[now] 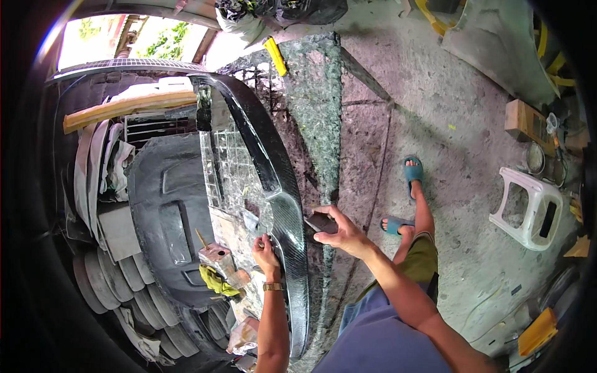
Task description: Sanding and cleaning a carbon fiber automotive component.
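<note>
Cloth: yellow, crumpled.
Left grip: curled at the panel's left edge; I can't tell if it's pinching.
Panel: glossy black, before the person; lopsided pressure could shift it.
Right grip: clamped on dark block by the right edge; a tilted corner could scratch.

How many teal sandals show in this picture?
2. One teal sandal is higher in the picture; the other sandal sits lower and slightly left. Both are worn, to the right of the right hand; none seem hidden.
</note>
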Tool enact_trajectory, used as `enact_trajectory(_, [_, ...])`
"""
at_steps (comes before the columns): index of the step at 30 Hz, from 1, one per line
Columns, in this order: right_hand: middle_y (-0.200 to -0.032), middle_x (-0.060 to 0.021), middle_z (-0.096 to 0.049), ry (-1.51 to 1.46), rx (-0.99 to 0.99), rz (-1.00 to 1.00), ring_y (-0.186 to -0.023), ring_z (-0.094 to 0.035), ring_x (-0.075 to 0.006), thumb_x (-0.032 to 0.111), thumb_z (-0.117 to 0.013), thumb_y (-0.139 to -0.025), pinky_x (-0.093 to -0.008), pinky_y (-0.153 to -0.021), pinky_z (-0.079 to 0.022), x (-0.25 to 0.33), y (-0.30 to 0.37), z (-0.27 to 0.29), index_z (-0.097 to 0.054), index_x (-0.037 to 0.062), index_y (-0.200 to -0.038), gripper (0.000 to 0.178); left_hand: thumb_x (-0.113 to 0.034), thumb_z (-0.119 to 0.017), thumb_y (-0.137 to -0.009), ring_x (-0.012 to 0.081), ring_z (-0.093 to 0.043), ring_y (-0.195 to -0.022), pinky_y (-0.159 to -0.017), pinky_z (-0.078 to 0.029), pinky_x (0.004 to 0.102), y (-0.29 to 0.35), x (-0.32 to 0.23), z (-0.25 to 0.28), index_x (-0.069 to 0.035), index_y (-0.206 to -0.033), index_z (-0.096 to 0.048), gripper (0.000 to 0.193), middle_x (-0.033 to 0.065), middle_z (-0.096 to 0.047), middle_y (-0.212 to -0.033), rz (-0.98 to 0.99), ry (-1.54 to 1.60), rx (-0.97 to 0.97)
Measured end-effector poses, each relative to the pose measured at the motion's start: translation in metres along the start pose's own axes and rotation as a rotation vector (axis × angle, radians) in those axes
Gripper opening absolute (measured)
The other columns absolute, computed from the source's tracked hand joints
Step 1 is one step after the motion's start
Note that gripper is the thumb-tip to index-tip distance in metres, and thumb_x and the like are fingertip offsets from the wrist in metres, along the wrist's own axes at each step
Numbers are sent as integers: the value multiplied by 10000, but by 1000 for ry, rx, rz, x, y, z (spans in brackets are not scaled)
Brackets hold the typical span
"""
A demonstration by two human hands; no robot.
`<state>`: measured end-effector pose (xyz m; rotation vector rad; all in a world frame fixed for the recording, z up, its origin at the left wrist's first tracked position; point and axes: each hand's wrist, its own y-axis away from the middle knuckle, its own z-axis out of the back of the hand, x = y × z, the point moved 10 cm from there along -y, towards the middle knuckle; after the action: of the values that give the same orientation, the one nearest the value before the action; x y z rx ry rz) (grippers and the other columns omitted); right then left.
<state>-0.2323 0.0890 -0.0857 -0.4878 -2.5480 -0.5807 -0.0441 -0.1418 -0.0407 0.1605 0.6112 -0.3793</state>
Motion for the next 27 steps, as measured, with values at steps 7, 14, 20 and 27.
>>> enact_trajectory(7, [-825, -91, -623, 643, -522, 520, -588, -606, -149, 121, -572, -939, -273, -473, -499, 44, -2, 8, -615, -1, -1091, 200, -220, -614, -957, 71, -342, -549, -486, -272, 292, -1, -1, 1, 19, -767, -593, 306, -30, -447, -579, 13, 39, 15])
enact_trajectory(14, [-1098, -325, -592, 984, -381, 544, -948, -609, -412, 17, -527, -887, -452, -858, -519, 31, 10, -61, -283, -130, -1393, 581, -202, -616, -952, 81, -361, -556, -488, -287, 305, -1, 5, 3, 40, -761, -590, 309, -5, -488, -583, 60, 18, 1])
enact_trajectory(20, [-1119, -317, -589, 1054, -283, 293, -927, -616, -389, 73, -547, -874, -425, -849, -515, 21, -5, -52, -343, -135, -1344, 553, -197, -616, -954, 76, -350, -569, -507, -288, 293, 2, 5, 3, 35, -757, -588, 305, -5, -470, -585, 62, -29, -7])
enact_trajectory(27, [-980, -290, -639, 1131, -336, 451, -805, -647, -386, 141, -550, -903, -451, -741, -535, 27, 8, -58, -431, -129, -1263, 466, -224, -609, -968, 54, -341, -561, -493, -269, 271, 5, -6, 0, 14, -749, -587, 324, -36, -472, -595, 76, 34, 11])
